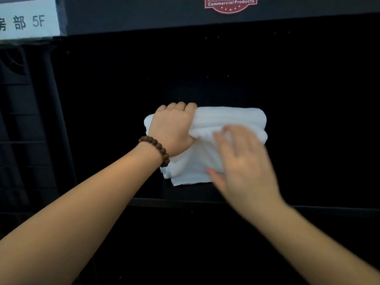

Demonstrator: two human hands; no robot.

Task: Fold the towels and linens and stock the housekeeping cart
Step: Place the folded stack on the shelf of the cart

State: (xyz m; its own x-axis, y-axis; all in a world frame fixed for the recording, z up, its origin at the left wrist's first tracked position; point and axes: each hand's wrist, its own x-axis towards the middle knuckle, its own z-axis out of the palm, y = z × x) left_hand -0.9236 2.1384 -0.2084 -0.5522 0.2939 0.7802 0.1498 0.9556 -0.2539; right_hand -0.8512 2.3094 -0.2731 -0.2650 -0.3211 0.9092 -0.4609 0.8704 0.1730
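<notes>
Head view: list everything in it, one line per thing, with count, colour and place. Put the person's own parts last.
towel bundle: one folded bundle, white, centre of the frame, in front of the cart's dark opening; the number of towels cannot be told
cart: one, black, fills the background
paper label: one, white with grey print ending in 5F, top left on the cart
badge: one, red with white lettering, top centre on the cart, partly cut off
bracelet: one, brown beads, on the left wrist
left hand: one, grips the bundle's upper left part
right hand: one, blurred, fingers straight, against the bundle's front right
</notes>
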